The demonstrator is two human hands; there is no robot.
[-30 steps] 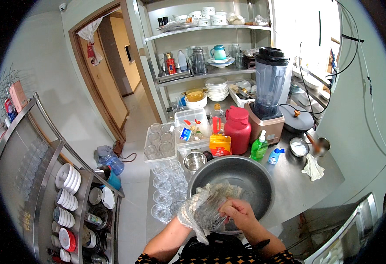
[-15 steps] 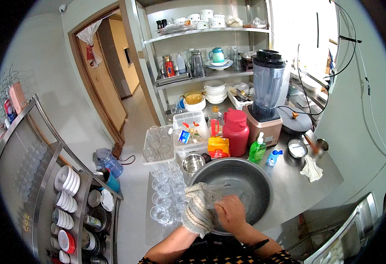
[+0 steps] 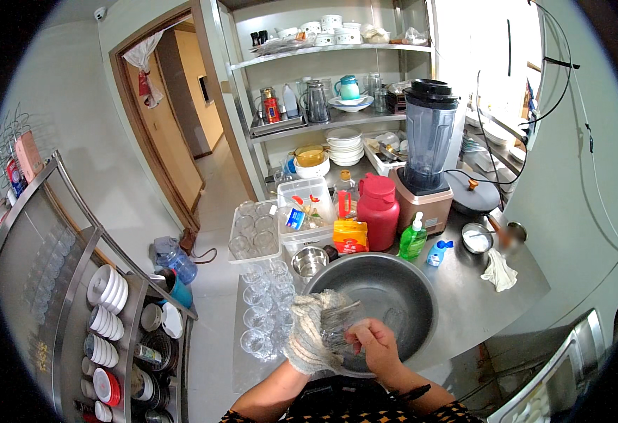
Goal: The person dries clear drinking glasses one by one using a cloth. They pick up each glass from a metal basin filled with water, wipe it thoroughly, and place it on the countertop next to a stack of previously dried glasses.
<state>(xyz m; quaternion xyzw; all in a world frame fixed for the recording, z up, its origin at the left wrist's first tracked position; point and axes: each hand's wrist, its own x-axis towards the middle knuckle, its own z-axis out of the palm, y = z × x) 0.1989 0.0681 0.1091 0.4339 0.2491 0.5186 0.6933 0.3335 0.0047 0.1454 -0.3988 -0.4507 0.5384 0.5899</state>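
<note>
A cream-and-grey striped knitted cloth [image 3: 310, 330] covers my left hand [image 3: 316, 347], so its fingers are hidden. Through this cloth my left hand grips a clear drinking glass [image 3: 337, 322], tilted above the near left part of a large dark grey basin [image 3: 422, 289]. My right hand [image 3: 374, 344] is closed, with thumb and fingers pinching the glass at its right end. Rows of clear glasses [image 3: 257, 317] stand on the steel table [image 3: 471, 310], just left of the cloth. A small steel bowl [image 3: 310, 262] sits behind the basin's left rim.
Behind the basin stand a yellow-orange packet [image 3: 350, 237], a red jug [image 3: 377, 211], a green pump bottle [image 3: 412, 238] and a blender [image 3: 427, 148]. A plastic tray of glasses [image 3: 254, 233] is at the back left. A white cloth [image 3: 498, 271] lies right; a dish rack [image 3: 112, 324] stands left.
The cloth and glass have turned slightly, and the cloth now spreads wider round the glass. My right hand's fingers have shifted on the glass; it was blurred by motion before.
</note>
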